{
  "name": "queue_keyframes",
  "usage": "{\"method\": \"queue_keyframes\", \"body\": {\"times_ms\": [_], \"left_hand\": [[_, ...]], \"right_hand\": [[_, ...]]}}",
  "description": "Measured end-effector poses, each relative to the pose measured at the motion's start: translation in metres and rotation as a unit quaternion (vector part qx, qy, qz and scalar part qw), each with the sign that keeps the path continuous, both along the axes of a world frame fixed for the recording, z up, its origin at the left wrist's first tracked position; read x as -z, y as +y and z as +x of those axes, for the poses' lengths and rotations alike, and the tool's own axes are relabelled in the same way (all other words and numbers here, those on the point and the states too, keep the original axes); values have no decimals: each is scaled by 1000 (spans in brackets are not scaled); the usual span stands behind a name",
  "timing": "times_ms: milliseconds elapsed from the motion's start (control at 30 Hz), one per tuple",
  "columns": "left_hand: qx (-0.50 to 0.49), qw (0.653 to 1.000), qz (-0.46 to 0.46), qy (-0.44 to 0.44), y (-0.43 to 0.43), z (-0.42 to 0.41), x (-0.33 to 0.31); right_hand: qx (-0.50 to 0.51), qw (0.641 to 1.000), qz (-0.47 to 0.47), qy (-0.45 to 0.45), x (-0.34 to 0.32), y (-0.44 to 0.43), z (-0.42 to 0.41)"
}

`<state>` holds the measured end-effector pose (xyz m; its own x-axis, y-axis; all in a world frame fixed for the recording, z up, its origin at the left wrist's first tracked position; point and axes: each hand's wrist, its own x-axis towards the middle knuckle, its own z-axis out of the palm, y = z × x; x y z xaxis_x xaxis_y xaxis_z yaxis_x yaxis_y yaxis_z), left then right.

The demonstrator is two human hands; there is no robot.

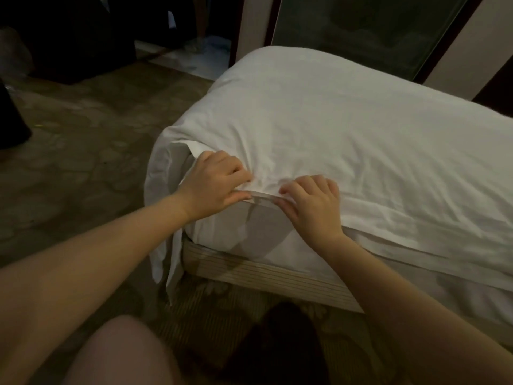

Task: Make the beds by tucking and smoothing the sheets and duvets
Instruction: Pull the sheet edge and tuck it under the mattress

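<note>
Here, at the near corner of the bed, the white duvet (347, 129) lies over the mattress (236, 229); its long axis runs from the lower left, by the hands, away to the right edge of view, where it is cut off; its folded hem follows the near side of the bed, slanting down to the right. The left hand (219, 182) pinches that hem, fingers curled on top and thumb beneath; the right hand (313, 207) is just beside it, fingertips bunching the cloth and thumb at the same hem, so both grasp the duvet's edge. Between them the fabric is puckered; further back it lies in loose wrinkles. At the corner a loose tail of white cloth (166, 259) hangs past the striped bed base (263, 276) towards the patterned carpet (83, 162); whether it belongs to the duvet or to a sheet beneath I cannot tell; the room behind is dim and hard to make out.
</note>
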<state>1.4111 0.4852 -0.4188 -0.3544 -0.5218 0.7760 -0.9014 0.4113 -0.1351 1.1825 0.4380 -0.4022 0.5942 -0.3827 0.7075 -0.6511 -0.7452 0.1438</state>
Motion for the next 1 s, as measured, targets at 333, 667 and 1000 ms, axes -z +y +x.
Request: {"method": "queue_keyframes", "body": {"times_ms": [333, 667, 1000], "left_hand": [[-87, 994, -14, 71, 20, 59, -4], [-152, 937, 124, 289, 30, 96, 16], [-18, 957, 128, 260, 79, 73, 55]], "right_hand": [[-53, 998, 27, 11, -6, 10, 93], [-54, 997, 32, 51, -18, 16, 167], [-151, 985, 22, 83, 17, 20, 138]]}}
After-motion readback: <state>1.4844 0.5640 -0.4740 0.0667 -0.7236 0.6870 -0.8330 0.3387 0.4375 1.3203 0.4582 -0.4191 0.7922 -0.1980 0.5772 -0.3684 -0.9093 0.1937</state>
